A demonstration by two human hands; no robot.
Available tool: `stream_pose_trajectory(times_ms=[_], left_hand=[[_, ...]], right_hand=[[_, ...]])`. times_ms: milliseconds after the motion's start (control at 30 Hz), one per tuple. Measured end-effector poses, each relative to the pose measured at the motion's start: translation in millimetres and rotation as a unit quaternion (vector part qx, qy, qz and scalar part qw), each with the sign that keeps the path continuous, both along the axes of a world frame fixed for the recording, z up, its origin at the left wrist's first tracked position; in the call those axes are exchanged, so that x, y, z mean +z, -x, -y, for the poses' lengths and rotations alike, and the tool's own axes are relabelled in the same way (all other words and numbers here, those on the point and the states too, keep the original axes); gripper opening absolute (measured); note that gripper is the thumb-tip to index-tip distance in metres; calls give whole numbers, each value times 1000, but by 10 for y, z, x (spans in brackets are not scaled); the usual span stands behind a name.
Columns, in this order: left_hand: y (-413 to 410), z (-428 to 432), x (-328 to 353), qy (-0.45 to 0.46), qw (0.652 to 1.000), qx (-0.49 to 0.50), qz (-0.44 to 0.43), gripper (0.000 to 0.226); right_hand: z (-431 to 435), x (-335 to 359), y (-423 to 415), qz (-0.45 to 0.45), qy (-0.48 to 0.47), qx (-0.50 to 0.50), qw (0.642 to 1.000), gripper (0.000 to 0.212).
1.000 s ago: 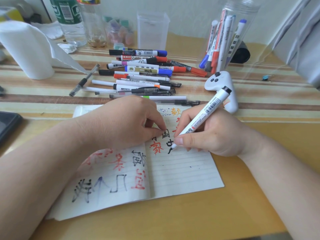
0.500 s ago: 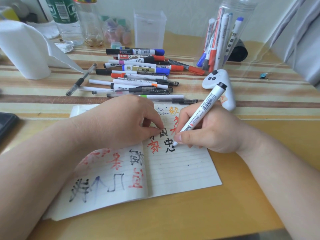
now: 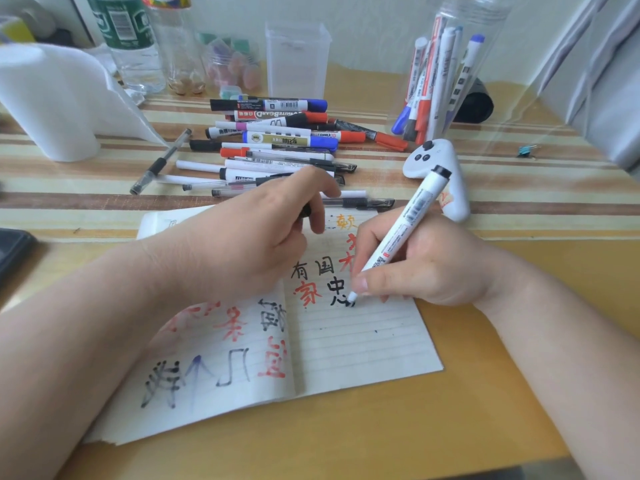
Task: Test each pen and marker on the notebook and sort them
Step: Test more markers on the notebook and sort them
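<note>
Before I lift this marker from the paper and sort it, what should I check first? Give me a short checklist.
1. Ink test: ok; the white marker has its tip on the notebook, with black strokes at it.
2. Grip: ok; the right hand holds the marker near its tip.
3. Cap ready: cannot tell; the left hand pinches a small black thing, perhaps the cap.
4. Sorting place: ok; a clear container holding markers stands beyond the white controller.

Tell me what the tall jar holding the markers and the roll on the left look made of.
Tall jar: clear glossy plastic, likely; the markers show through its wall. Roll: soft matte white paper, apparently tissue, with a loose sheet hanging off.
</note>
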State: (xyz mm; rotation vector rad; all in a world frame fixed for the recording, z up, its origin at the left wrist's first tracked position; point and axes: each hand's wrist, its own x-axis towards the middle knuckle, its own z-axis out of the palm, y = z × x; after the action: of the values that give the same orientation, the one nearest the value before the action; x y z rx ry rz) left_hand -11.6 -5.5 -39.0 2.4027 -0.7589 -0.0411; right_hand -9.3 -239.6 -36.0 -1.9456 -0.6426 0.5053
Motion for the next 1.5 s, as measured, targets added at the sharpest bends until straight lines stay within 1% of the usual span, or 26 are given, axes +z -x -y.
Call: stream_pose_trajectory(times_ms=[67,133,200,333,400,433,500,633,733,867,933,1000,1100,1167,1200,1267,1400,1500], left_hand=[[13,27,-14,11,1000,-9,-1,56],[18,49,-21,2,1000,-10,-8,63],[18,49,-23,-12,1000,-9,-20,63],[40,53,-28,-29,999,-13,-34,49],[51,63,-30,-24,999,-11,-30,48],[52,66,-29,-18,999,-11,-28,49],[46,66,-25,-1,999,-16,-32,56],[26,60,-20,25,999,-9,-32,82],[31,66,-13,42,999,-10,-29,87],[39,79,-15,61,998,-15,-21,88],[37,79,-27,69,997,-12,-18,83],[33,90,-34,82,997,1,-14,73],[25,115,-31,81,996,35,-12,44],[1,111,-32,58,998,25,-3,25],[-12,105,-31,41,999,12,4,19],[-21,88,-29,19,999,-4,27,18],[7,88,19,31,995,-9,91,14],[29,90,21,42,993,7,114,15]], right_hand=[[41,-19,-29,-49,-89,-4,995,18],[65,-37,-70,-87,-181,-15,979,16],[71,-46,-107,-98,-224,-24,969,14],[77,-84,-116,-107,-241,-42,964,17],[73,-85,-118,-104,-255,-69,959,20],[70,-80,-119,-94,-265,-86,956,18],[77,-62,-121,-63,-275,-117,952,12],[86,-46,-120,-8,-264,-132,955,10],[60,-41,-118,7,-238,-127,963,4],[45,-54,-107,-5,-220,-114,969,2],[61,-56,-93,0,-209,-110,972,3],[66,-55,-78,14,-204,-99,974,6],[61,-39,-58,25,-199,-86,976,8],[67,-27,-45,33,-195,-84,977,10],[67,-22,-39,36,-191,-87,977,10],[60,-17,-29,36,-190,-95,976,12],[21,-41,-28,15,-210,-117,970,14],[-39,-41,-8,12,-215,-128,968,9]])
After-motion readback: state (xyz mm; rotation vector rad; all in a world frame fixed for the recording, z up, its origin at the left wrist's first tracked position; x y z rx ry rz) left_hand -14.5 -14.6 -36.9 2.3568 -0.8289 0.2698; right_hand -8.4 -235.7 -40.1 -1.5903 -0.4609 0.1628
